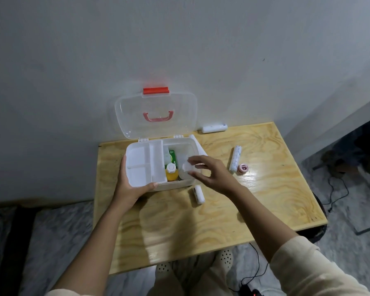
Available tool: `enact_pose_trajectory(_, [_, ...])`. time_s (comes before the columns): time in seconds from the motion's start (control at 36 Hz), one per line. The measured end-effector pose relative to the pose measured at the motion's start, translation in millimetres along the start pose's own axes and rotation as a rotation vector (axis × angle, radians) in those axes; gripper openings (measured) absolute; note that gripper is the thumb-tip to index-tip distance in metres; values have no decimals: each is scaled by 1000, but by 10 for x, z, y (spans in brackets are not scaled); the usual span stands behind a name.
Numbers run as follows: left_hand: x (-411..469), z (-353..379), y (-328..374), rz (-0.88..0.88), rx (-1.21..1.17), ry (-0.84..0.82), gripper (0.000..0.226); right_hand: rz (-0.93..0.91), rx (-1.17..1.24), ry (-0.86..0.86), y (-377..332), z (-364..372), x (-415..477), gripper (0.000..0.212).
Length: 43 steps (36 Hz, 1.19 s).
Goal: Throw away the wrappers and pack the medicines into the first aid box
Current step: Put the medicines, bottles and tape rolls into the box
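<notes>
Here the right hand (pixel 209 174) pinches a round white container (pixel 187 170) between thumb and fingers, low inside the right compartment of the open first aid box (pixel 179 184). Just left of that grip stand an orange bottle (pixel 171 173) and a green packet (pixel 172 157). Further left, the left hand (pixel 129 184) clasps the box's near left corner. Right of the grip, on the wooden table (pixel 265 199), lie a wrapped roll (pixel 235 158) and pink tape (pixel 242 168); nearer, another roll (pixel 198 194).
</notes>
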State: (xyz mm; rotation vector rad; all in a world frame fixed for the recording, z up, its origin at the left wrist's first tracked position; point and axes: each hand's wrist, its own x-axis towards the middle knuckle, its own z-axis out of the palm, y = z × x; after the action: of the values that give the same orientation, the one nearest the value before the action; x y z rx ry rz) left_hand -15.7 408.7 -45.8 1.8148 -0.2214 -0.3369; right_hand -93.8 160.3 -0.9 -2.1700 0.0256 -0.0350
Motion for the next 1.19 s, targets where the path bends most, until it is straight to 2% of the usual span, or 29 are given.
enact_pose_trajectory(0.06, [2, 0, -14, -2, -4, -1, 115, -6, 84, 119, 43, -43, -27, 27])
enact_pose_trajectory(0.11, [0, -6, -23, 1, -12, -4, 119, 16, 69, 289, 140, -84, -34, 17])
enact_pose_trajectory(0.17, [-2, -7, -18, -5, -18, -10, 118, 117, 34, 464, 288, -124, -13, 15])
enact_pose_trajectory(0.22, [-5, -2, -16, -15, -30, -9, 115, 290, -39, 545, 447, -183, 39, 22])
enact_pose_trajectory(0.28, [-17, 4, -5, -25, -49, 0, 120, 487, -173, 501, 599, -250, 112, 32])
enact_pose_trajectory(0.36, [-24, 17, 53, -20, -51, -6, 125, 659, -323, 365, 806, -287, 240, 34])
enact_pose_trajectory(0.44, [-26, 41, 91, -15, -74, 0, 117, 769, -304, 329, 926, -232, 380, 38])
enact_pose_trajectory(0.5, [-37, 50, 94, -14, -77, 9, 112, 731, -302, 321, 935, -182, 471, 37])
enact_pose_trajectory(0.58, [-37, 36, 86, -13, -80, 9, 117, 604, -318, 261, 822, -109, 563, 36])
enact_pose_trajectory(0.75, [-25, 41, 45, 3, -72, -3, 116, 395, -259, 123, 707, 58, 730, 52])
enact_pose_trajectory(0.86, [-14, -4, -52, -13, -51, 4, 126, 411, -290, 77, 680, 74, 877, 53])
enact_pose_trajectory(1.03, [-26, 23, -32, -14, -82, 12, 119, 472, -455, 156, 748, 51, 936, 35])
enact_pose_trajectory(1.11, [-28, 23, -5, -20, -92, -2, 116, 482, -557, 158, 772, 58, 865, 34])
enact_pose_trajectory(1.19, [-13, 14, -7, -11, -73, -6, 113, 519, -526, 176, 773, 50, 776, 35])
